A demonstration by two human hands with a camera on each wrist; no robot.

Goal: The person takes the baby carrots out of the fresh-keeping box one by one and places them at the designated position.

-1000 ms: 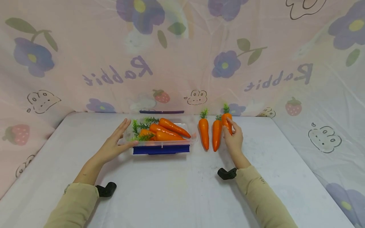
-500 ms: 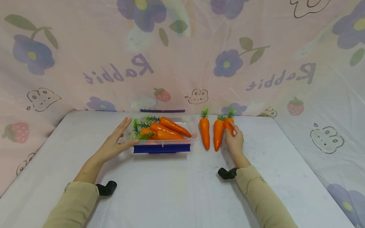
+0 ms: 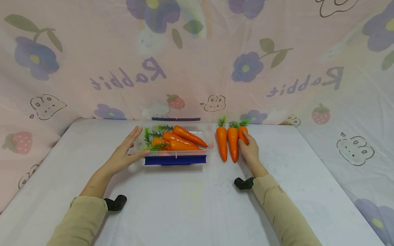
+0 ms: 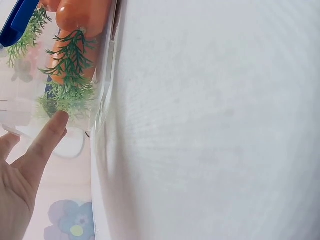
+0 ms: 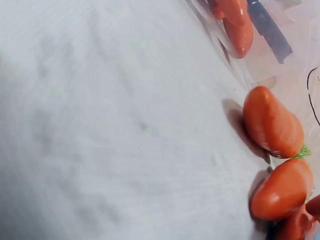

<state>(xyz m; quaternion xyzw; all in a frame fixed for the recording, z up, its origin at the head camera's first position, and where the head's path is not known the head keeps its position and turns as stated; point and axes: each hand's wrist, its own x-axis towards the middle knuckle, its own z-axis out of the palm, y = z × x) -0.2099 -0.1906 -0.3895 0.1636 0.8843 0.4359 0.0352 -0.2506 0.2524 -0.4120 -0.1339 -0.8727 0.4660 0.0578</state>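
My left hand [image 3: 120, 160] rests with extended fingers at the left end of a clear plastic box [image 3: 192, 153], thumb by the near corner. In the left wrist view, a fingertip [image 4: 61, 119] lies against the box wall beside green carrot tops [image 4: 70, 92]. Several orange carrots [image 3: 186, 135] lie inside the box. To its right, three more carrots lie side by side, leafy ends at the back. My right hand [image 3: 251, 150] grips the rightmost carrot [image 3: 243, 132], partly hiding it. Beside that are the middle carrot [image 3: 233, 143] and the left one [image 3: 221, 141].
The box has a blue latch [image 3: 175, 160] along its front and another blue strip [image 3: 176, 119] at the back. A white-covered table [image 3: 184, 205] meets a printed fabric backdrop [image 3: 197, 61] behind the box and carrots. Black devices [image 3: 116, 203] sit at both wrists.
My right hand has brought its carrot down and left, close against the middle carrot, which has shifted left towards the first one. The left hand stays at the box.
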